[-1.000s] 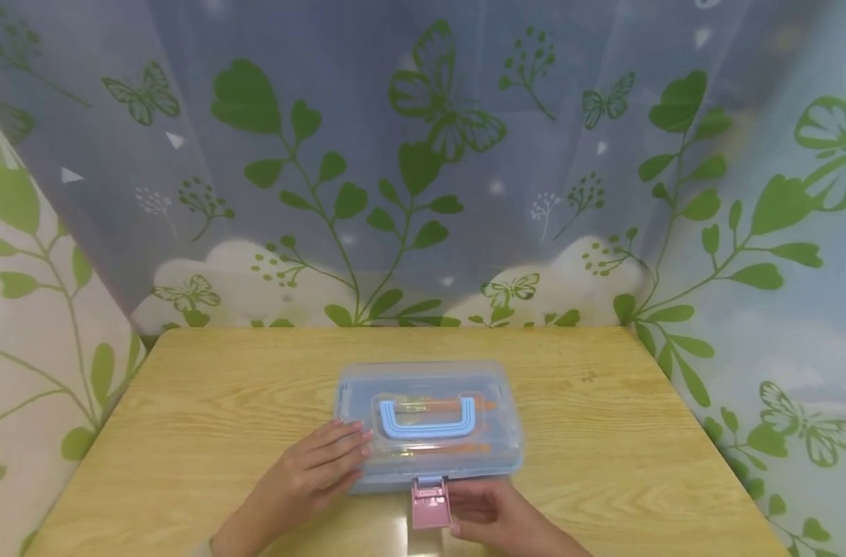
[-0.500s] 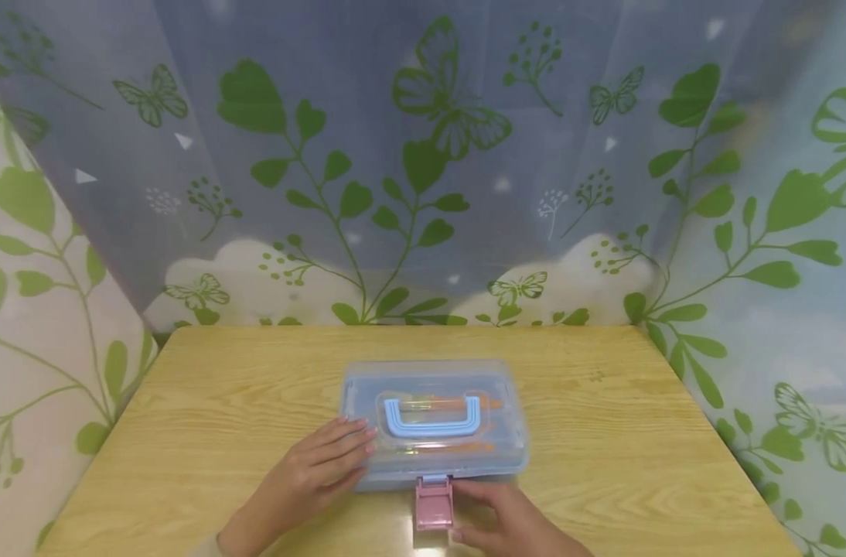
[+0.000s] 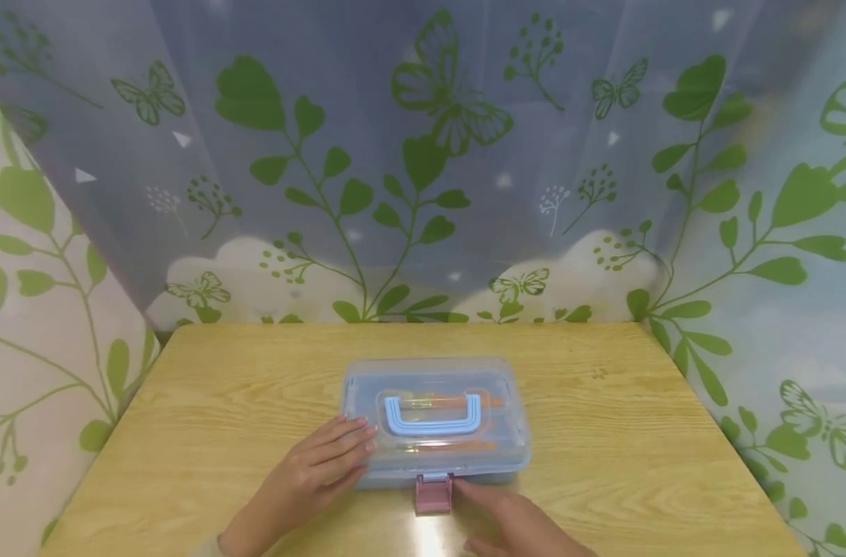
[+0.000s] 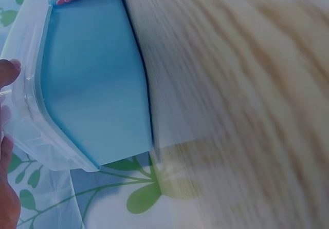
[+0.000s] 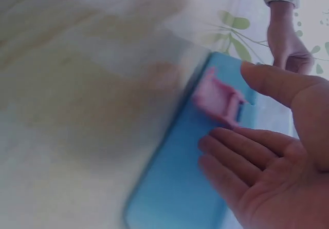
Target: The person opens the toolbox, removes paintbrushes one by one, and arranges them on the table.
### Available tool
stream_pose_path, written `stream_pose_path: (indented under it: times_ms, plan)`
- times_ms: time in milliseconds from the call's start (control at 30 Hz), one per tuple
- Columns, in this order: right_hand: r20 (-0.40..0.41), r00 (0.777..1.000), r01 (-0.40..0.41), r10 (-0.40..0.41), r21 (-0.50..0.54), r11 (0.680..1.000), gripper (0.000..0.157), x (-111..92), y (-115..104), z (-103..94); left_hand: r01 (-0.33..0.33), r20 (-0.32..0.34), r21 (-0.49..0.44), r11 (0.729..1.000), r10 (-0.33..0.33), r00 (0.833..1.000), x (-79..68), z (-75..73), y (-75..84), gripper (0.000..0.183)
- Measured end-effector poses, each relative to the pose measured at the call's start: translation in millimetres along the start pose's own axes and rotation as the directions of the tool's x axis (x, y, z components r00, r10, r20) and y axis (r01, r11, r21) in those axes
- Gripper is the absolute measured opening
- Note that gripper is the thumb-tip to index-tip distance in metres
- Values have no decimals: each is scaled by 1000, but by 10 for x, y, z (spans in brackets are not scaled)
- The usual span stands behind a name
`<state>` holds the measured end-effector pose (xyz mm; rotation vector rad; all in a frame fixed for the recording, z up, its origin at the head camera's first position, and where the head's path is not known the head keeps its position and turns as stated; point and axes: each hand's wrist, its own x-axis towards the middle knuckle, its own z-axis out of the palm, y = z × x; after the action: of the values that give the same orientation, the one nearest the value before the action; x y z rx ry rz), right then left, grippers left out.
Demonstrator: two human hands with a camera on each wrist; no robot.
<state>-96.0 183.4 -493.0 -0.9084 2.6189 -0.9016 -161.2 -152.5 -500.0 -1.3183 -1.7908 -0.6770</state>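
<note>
A plastic storage box (image 3: 437, 370) with a clear lid and light-blue base stands on the table, its lid down. On the lid is a blue handle (image 3: 433, 427). A pink latch (image 3: 433, 496) hangs off the front, swung away from the box wall in the right wrist view. My left hand (image 3: 315, 473) rests on the lid's left side with its fingers stretched out. Beside the latch, on its right, is my right hand (image 3: 516, 520), fingers extended and thumb apart; a fingertip is at the latch's edge, contact unclear. Slender orange things (image 3: 458, 446) show blurrily through the lid.
The wooden table (image 3: 242, 387) extends around the box on all sides. Behind it hangs a grey-blue curtain (image 3: 367, 85) with leaves and butterflies. Similar printed cloth closes off the left and right sides.
The pink latch has swung and appears shorter in the head view. My right thumb has moved away from the latch's lower edge. The left hand stays on the lid.
</note>
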Motion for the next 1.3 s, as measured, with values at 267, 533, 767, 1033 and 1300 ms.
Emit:
stream_pose_path:
  times_ms: [267,533,767,1033,1300]
  plan:
    - [-248,933,205,-262,-232,951,53,-97,-190,-129,1,-12,5,1000,0,1000,-3,-1,22,28]
    - [-507,712,355,-486,-337,872,52,5,-159,-275,9,28,63,998,-11,1000,-7,-69,56,29]
    - [-555,773,241,-308,-192,951,57,7,29,-268,32,58,90,995,-37,998,-11,-80,101,31]
    - [-591,757,231,-280,-158,960,59,33,153,-229,35,44,75,997,-38,998,-38,-45,114,31]
    - [-664,662,307,-348,-184,934,55,48,289,-215,51,6,57,997,-51,999,-47,0,81,31]
